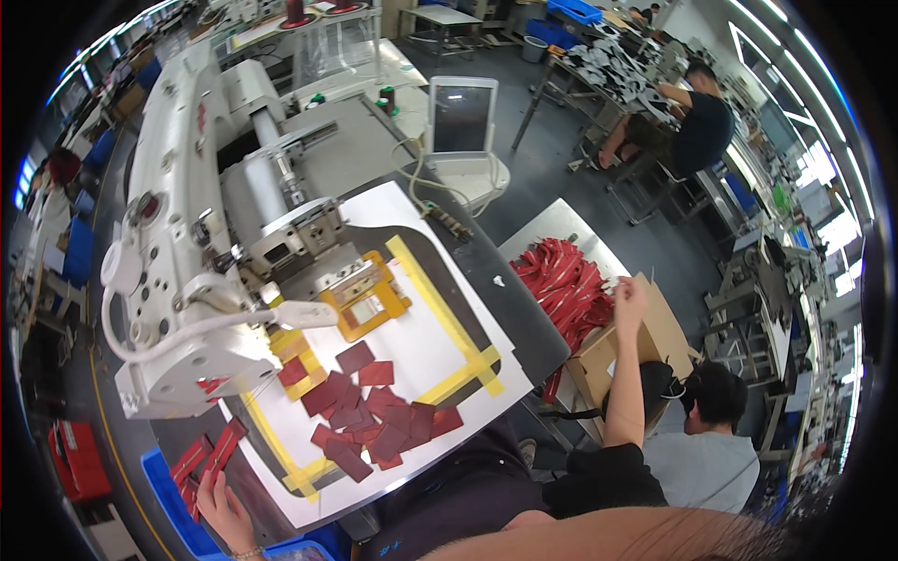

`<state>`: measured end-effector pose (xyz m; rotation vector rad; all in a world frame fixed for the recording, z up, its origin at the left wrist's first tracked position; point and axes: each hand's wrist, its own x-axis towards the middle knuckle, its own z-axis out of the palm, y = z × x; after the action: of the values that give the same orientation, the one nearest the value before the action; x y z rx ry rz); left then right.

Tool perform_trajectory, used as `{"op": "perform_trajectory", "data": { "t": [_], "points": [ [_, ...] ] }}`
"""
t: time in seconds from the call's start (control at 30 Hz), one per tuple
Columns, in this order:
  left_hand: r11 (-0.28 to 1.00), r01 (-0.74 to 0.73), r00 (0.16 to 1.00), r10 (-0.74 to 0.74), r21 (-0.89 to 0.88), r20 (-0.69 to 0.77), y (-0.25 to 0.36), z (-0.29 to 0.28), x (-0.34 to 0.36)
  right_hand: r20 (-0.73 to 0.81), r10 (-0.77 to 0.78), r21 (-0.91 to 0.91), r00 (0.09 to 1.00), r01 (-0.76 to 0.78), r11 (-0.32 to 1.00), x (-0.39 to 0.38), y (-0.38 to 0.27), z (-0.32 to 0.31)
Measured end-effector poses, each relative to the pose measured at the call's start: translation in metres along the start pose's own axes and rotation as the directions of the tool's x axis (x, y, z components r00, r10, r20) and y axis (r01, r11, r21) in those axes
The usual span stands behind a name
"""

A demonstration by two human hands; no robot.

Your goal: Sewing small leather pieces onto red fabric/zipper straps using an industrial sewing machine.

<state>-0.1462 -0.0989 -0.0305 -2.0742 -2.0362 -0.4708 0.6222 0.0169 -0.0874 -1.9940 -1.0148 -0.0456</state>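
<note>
At seven o'clock we see our left hand (222, 508) touching red strips (208, 456) beside a blue bin (173, 505). Our right hand (629, 297), at three o'clock, is raised beside a cardboard box (645, 341). Dark red patches (374, 411) lie near the sewing machine (187, 271).

We see white industrial sewing machine (187, 252) filling left of frame, orange clamp frame (369, 297) at centre, yellow tape border (449, 309) on white template board (426, 346), tablet screen (461, 117) upper centre, cardboard box (655, 327) right, seated person (697, 117) upper right.
</note>
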Motion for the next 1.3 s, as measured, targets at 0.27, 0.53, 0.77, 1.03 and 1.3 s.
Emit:
{"op": "perform_trajectory", "data": {
  "t": [0.27, 0.53, 0.77, 1.03, 1.3],
  "points": [
    [0.953, -0.302, 0.947, 0.302, -0.021, 0.109, 0.058, -0.004, 0.043, 0.610, -0.362, -0.277, 0.704, 0.619, 0.735, -0.038, 0.006, 0.060],
    [0.823, -0.552, 0.816, 0.566, -0.134, 0.113, 0.099, -0.003, 0.078, 0.768, -0.453, -0.144, 0.453, 0.811, 0.566, -0.023, 0.043, 0.081],
    [0.790, -0.585, 0.783, 0.609, -0.185, 0.125, 0.115, -0.002, 0.084, 0.820, -0.452, -0.155, 0.351, 0.897, 0.414, -0.012, 0.050, 0.085],
    [0.755, -0.623, 0.759, 0.646, -0.205, 0.076, 0.126, -0.001, 0.087, 0.711, -0.581, -0.169, 0.396, 0.898, 0.406, -0.013, 0.044, 0.077],
    [0.700, -0.670, 0.710, 0.701, -0.249, 0.061, 0.118, 0.008, 0.086, 0.563, -0.363, -0.106, 0.742, 0.501, 0.859, 0.012, 0.043, 0.062]
  ]
}}
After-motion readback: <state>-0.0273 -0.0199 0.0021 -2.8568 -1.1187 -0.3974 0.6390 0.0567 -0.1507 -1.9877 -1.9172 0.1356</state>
